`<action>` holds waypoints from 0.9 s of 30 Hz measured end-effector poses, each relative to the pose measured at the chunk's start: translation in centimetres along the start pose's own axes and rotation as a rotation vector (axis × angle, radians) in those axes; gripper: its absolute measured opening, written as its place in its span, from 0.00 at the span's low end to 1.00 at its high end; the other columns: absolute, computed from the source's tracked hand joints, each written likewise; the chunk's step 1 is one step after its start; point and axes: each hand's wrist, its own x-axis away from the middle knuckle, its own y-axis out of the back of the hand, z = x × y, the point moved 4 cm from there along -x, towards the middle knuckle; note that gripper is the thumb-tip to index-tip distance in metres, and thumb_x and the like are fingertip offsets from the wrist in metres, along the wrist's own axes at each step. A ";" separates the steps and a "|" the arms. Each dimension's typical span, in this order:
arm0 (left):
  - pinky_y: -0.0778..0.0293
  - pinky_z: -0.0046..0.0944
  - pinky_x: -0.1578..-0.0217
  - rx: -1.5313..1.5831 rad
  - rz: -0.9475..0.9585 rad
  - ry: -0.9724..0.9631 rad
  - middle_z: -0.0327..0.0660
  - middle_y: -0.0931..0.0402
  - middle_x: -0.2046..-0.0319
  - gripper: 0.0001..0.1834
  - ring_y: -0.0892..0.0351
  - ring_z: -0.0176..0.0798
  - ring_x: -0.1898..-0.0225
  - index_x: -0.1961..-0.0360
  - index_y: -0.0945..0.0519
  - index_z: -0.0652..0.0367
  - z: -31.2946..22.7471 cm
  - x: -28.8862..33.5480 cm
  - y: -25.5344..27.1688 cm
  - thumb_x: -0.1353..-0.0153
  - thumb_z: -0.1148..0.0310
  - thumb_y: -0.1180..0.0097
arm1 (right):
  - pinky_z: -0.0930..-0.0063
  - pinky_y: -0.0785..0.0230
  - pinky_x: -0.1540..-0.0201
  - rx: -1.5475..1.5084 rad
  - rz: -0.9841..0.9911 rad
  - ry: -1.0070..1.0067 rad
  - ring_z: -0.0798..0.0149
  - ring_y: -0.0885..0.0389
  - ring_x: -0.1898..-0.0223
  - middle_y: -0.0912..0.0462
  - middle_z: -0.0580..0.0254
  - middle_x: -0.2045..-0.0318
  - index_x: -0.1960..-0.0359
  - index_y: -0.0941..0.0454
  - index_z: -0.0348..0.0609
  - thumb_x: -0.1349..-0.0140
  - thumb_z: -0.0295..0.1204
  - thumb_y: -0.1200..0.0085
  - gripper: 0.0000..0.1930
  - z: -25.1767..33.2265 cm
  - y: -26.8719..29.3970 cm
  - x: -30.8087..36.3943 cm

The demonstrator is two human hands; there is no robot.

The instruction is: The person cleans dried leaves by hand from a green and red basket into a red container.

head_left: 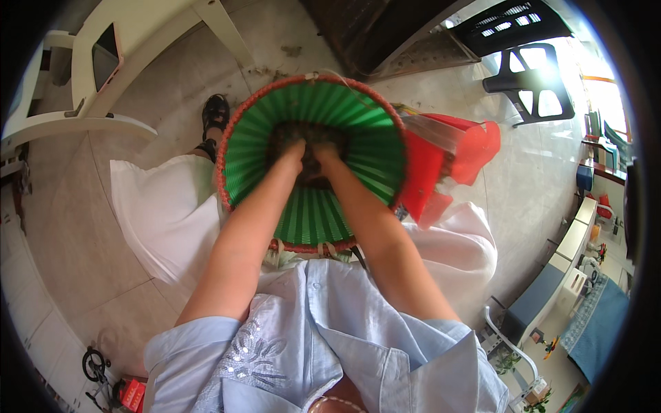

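A deep green basket (pixel 372 141) with ribbed walls and a red bound rim stands between my legs. Both my arms reach down into it. My left hand (pixel 294 155) and my right hand (pixel 325 157) are close together near the bottom, where dark brownish contents (pixel 313 180) lie in shadow. What those contents are, I cannot make out. My fingers are lost in the dark and blur, so whether they hold anything does not show.
A red plastic bag (pixel 441 162) lies against the basket's right side. A cream chair-like frame (pixel 103 124) with a phone (pixel 107 58) on it is at upper left. Dark wooden furniture (pixel 392 31) stands beyond, a black chair (pixel 537 82) at upper right.
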 end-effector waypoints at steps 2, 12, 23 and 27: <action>0.31 0.42 0.53 0.078 -0.044 0.055 0.46 0.27 0.54 0.20 0.29 0.42 0.53 0.51 0.28 0.61 -1.6 4.8 -1.0 0.41 0.61 0.51 | 0.56 0.31 0.53 0.129 -0.079 0.204 0.41 0.25 0.57 0.25 0.41 0.55 0.46 0.33 0.43 0.40 0.46 0.59 0.26 1.7 0.2 1.3; 0.32 0.36 0.61 0.000 -0.001 -0.497 0.42 0.27 0.66 0.10 0.29 0.36 0.62 0.66 0.27 0.62 -5.4 21.5 -3.8 0.42 0.66 0.52 | 0.51 0.33 0.58 0.247 -0.261 0.730 0.39 0.25 0.60 0.23 0.38 0.65 0.63 0.27 0.40 0.45 0.39 0.52 0.15 9.3 1.7 18.6; 0.33 0.35 0.59 -0.250 0.261 -1.161 0.44 0.28 0.62 0.13 0.29 0.37 0.60 0.58 0.30 0.65 -6.0 36.8 -18.0 0.41 0.67 0.53 | 0.69 0.33 0.66 -0.073 -0.472 1.172 0.63 0.24 0.68 0.21 0.55 0.72 0.63 0.27 0.38 0.41 0.35 0.51 0.12 13.5 16.4 31.1; 0.31 0.40 0.59 -0.429 0.188 -1.148 0.49 0.26 0.64 0.16 0.26 0.44 0.61 0.59 0.29 0.68 -6.4 36.4 -23.1 0.41 0.64 0.53 | 0.75 0.34 0.69 -0.236 -0.481 1.184 0.72 0.27 0.70 0.23 0.64 0.71 0.63 0.29 0.38 0.41 0.34 0.48 0.12 14.7 19.6 34.0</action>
